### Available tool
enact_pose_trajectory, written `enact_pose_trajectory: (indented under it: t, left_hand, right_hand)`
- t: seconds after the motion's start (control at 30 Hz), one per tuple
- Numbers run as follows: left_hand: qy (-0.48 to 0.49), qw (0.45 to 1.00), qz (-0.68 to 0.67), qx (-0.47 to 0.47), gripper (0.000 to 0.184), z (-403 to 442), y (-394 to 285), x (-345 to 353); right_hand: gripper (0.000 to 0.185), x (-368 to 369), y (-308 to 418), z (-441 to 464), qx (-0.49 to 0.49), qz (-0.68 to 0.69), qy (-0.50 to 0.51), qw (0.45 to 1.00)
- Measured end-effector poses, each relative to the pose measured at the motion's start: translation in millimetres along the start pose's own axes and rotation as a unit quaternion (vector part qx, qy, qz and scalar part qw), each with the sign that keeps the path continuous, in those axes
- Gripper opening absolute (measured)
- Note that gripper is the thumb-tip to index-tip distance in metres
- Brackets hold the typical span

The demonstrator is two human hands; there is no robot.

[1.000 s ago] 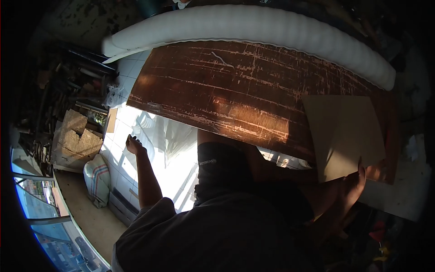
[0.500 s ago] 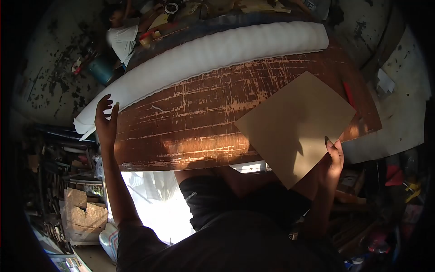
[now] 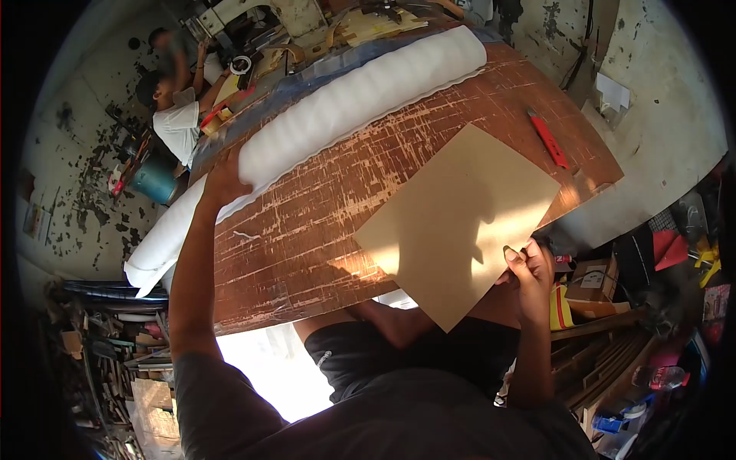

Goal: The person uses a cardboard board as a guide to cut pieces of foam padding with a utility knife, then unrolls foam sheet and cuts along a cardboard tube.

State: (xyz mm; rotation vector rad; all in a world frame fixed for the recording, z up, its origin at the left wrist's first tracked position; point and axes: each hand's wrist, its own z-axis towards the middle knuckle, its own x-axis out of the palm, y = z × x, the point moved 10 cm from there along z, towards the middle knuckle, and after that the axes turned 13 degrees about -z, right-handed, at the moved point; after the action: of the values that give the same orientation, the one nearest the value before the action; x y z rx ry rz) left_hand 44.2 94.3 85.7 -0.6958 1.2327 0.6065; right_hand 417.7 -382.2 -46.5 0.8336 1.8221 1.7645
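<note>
Fingers of right hand (image 3: 534, 270) pinch cardboard sheet (image 3: 443, 207); left hand (image 3: 225, 181) (grip indeterminable) lies on white roll (image 3: 368, 92), partly covering brown board (image 3: 295, 268); red utility knife (image 3: 549, 142) lies beyond sheet.

The one view comes from the person's own head, above and behind the left fingers (image 3: 231, 165) and the right fingers (image 3: 518, 264). It faces forward and steeply down, with the counter (image 3: 322, 222) under and beyond them. Both are quite near to the lens; the black shorts (image 3: 349, 364) appear below them. The wide, rounded view reaches a co-worker (image 3: 175, 129) farther beyond the left fingers.
</note>
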Motion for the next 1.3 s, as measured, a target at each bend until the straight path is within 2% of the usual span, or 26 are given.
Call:
enact_pose_trajectory:
  t: [0.1,0.23,0.3,0.47,0.53,0.73,0.8,0.83,0.9,1.03,1.13,1.3]
  left_hand:
    - [-0.017,0.999,0.031,0.0,0.098,-3.0,-8.9,-5.9]
    - [-0.044,0.999,0.025,0.015,0.099,-5.5,-9.1,-16.3]
    - [-0.103,0.992,0.037,0.061,0.091,-8.2,-26.7,-39.8]
    - [-0.155,0.982,-0.002,0.106,0.093,-1.8,-90.7,-94.6]
    - [-0.139,0.978,-0.037,0.15,0.094,0.8,-125.6,-109.8]
    - [-0.057,0.988,-0.071,0.121,0.091,17.6,-167.3,-112.7]
    - [0.028,0.982,-0.152,0.111,0.094,25.2,-179.8,-99.8]
    - [0.028,0.982,-0.152,0.111,0.094,29.1,-184.2,-98.2]
    - [0.121,0.977,-0.16,0.071,0.095,36.8,-185.2,-76.3]
    - [0.19,0.956,-0.208,0.079,0.102,59.7,-178.9,-28.6]
    - [0.239,0.934,-0.256,0.072,0.107,73.8,-177.3,-1.4]
    - [0.262,0.925,-0.261,0.089,0.114,98.1,-171.9,24.4]
  right_hand:
    - [0.021,6.5,1.1,0.8,-0.007,0.013,0.022,1.0]
    - [0.025,8.1,5.6,0.2,0.003,0.026,0.018,1.0]
    - [0.025,8.2,7.1,-1.4,0.004,0.029,0.021,0.999]
    - [0.022,8.9,3.3,-2.4,-0.002,0.035,0.024,0.999]
    - [0.021,11.1,3.8,-2.6,-0.004,0.035,0.024,0.999]
    - [0.019,11.6,2.0,-5.1,-0.009,0.045,0.026,0.999]
    - [0.019,11.3,2.1,-5.9,-0.009,0.039,0.028,0.999]
    - [0.019,11.3,2.1,-5.9,-0.008,0.037,0.027,0.999]
    - [0.02,13.2,3.8,-5.1,-0.009,0.035,0.027,0.999]
    - [0.021,12.2,2.1,-5.3,-0.005,0.038,0.025,0.999]
    - [0.023,11.9,3.1,-4.5,-0.009,0.035,0.034,0.999]
    - [0.026,12.7,-0.1,-4.4,-0.004,0.032,0.035,0.999]
